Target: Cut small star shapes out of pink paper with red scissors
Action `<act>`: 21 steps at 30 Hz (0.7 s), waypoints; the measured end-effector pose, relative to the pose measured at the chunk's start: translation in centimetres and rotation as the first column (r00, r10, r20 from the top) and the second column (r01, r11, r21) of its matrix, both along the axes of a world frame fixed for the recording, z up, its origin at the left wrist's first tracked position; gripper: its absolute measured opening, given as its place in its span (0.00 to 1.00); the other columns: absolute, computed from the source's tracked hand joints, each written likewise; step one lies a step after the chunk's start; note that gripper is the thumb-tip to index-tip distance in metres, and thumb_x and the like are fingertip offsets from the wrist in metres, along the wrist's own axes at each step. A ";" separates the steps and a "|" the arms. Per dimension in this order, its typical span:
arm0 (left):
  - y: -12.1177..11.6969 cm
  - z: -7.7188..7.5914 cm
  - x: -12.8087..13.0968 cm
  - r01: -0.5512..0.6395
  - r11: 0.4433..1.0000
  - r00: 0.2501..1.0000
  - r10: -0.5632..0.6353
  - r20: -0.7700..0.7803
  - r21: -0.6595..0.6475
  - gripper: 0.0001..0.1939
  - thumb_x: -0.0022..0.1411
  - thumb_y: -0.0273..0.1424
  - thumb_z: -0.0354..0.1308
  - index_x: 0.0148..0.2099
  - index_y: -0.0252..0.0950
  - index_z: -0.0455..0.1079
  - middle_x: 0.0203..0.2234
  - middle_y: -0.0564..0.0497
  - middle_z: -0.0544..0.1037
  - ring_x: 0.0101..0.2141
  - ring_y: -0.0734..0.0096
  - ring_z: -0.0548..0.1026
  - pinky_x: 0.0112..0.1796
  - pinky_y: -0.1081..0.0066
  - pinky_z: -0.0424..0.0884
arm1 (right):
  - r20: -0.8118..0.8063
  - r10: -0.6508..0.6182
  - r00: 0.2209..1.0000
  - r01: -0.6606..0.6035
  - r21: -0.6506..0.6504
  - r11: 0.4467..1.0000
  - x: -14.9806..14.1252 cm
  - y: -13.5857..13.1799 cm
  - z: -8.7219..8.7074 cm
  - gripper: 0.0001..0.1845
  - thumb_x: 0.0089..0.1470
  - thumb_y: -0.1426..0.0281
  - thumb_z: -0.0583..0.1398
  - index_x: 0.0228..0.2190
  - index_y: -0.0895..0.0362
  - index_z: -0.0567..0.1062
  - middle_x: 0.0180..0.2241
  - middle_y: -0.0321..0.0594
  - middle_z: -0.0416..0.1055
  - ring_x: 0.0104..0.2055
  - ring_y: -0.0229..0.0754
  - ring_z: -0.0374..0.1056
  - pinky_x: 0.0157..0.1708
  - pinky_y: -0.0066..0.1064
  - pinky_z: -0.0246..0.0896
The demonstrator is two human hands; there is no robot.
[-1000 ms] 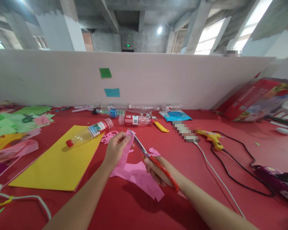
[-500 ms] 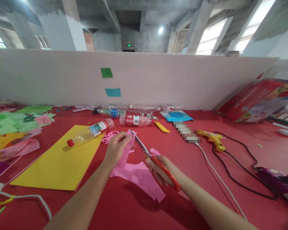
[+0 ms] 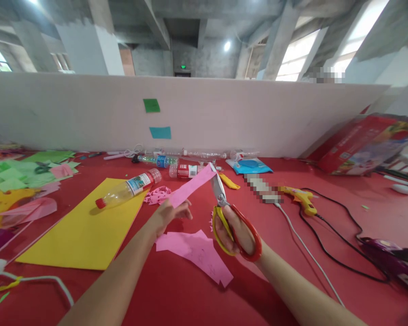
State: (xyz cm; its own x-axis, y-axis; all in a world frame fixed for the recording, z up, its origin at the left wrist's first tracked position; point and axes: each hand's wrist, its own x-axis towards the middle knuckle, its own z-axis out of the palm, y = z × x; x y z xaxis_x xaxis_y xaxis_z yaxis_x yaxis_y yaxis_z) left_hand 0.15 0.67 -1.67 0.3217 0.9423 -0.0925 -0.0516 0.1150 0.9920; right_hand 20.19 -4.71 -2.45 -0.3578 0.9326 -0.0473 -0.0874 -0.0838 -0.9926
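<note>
A pink paper strip slants up from my left hand, pinched near its lower end. My right hand grips red-and-yellow-handled scissors, their blades pointing up at the strip's far tip. Whether the blades are touching the paper there I cannot tell exactly. Below both hands, a larger cut piece of pink paper with faint pen marks lies on the red table. Small pink paper cut-outs are heaped just beyond my left hand, and a few more show partly behind the scissors' handle.
At left, a plastic bottle rests on yellow sheets. More bottles line the white partition. A yellow glue gun with a black cord and a white cable lie right. Green paper is piled far left.
The pink strip has swung from hanging down to slanting up and right. My right hand has turned the scissors more upright, and both handle loops now show.
</note>
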 end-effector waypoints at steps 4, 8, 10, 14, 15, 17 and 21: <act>-1.2 0.2 1.3 0.196 0.968 0.980 -0.186 -0.076 0.157 0.12 0.57 0.41 0.59 0.34 0.36 0.71 0.24 0.52 0.76 0.30 0.69 0.73 0.40 0.67 0.66 | 0.005 -0.011 1.000 0.011 -0.022 1.000 -0.4 -0.3 -0.2 0.29 0.55 0.42 0.49 0.23 0.55 0.63 0.06 0.26 0.56 0.07 0.30 0.47 0.08 0.21 0.42; -1.7 0.4 1.8 0.001 0.959 0.997 -0.024 0.078 0.282 0.20 0.60 0.48 0.54 0.28 0.35 0.70 0.22 0.52 0.73 0.27 0.70 0.71 0.37 0.67 0.67 | 0.257 0.018 0.966 0.001 -0.072 0.997 -0.8 -0.8 0.1 0.27 0.51 0.43 0.53 0.23 0.55 0.63 0.07 0.26 0.57 0.07 0.29 0.48 0.07 0.19 0.43; -1.5 0.3 1.5 -0.139 0.954 0.986 0.109 0.124 0.264 0.21 0.62 0.46 0.52 0.25 0.36 0.70 0.21 0.51 0.73 0.28 0.70 0.71 0.38 0.67 0.68 | 0.319 0.020 0.948 0.005 -0.078 0.997 -0.9 -1.1 0.3 0.26 0.51 0.44 0.54 0.24 0.55 0.63 0.07 0.25 0.58 0.07 0.28 0.47 0.07 0.19 0.43; -1.1 0.3 1.1 -0.358 0.911 0.921 0.310 0.235 0.205 0.13 0.57 0.37 0.60 0.24 0.36 0.73 0.23 0.52 0.76 0.32 0.69 0.75 0.45 0.66 0.68 | 0.337 0.003 0.942 0.025 -0.078 0.997 -1.0 -1.2 0.6 0.25 0.50 0.45 0.55 0.23 0.55 0.63 0.07 0.25 0.58 0.07 0.28 0.47 0.08 0.19 0.45; -1.1 0.4 1.1 -0.391 0.901 0.903 0.335 0.269 0.188 0.10 0.55 0.35 0.62 0.26 0.35 0.74 0.22 0.52 0.77 0.31 0.68 0.75 0.45 0.65 0.68 | 0.340 0.001 0.941 0.030 -0.084 0.996 -1.0 -1.2 0.6 0.25 0.50 0.45 0.55 0.23 0.55 0.63 0.07 0.25 0.58 0.07 0.28 0.47 0.08 0.19 0.45; -1.0 0.7 1.1 -0.431 0.889 0.872 0.365 0.328 0.157 0.07 0.52 0.33 0.64 0.28 0.35 0.75 0.21 0.53 0.77 0.30 0.68 0.76 0.44 0.64 0.70 | 0.357 -0.002 0.934 0.038 -0.095 0.995 -1.0 -1.3 0.7 0.24 0.50 0.47 0.56 0.23 0.55 0.63 0.07 0.25 0.57 0.07 0.28 0.47 0.08 0.19 0.45; -0.8 1.1 1.2 -0.463 0.881 0.824 0.388 0.413 0.095 0.09 0.48 0.33 0.67 0.26 0.34 0.71 0.18 0.54 0.76 0.25 0.69 0.76 0.37 0.66 0.72 | 0.383 -0.007 0.924 0.038 -0.074 0.997 -1.1 -1.3 0.9 0.22 0.50 0.49 0.57 0.21 0.55 0.63 0.07 0.26 0.57 0.07 0.27 0.47 0.09 0.19 0.44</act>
State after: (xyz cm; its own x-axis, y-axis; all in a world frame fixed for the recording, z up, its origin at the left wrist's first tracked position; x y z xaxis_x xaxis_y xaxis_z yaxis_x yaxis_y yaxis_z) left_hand 1.34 -0.18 -0.55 -0.1410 0.9803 0.1383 -0.4206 -0.1858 0.8880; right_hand 19.14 -6.04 -1.54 -0.2774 0.9278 -0.2493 0.2947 -0.1648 -0.9413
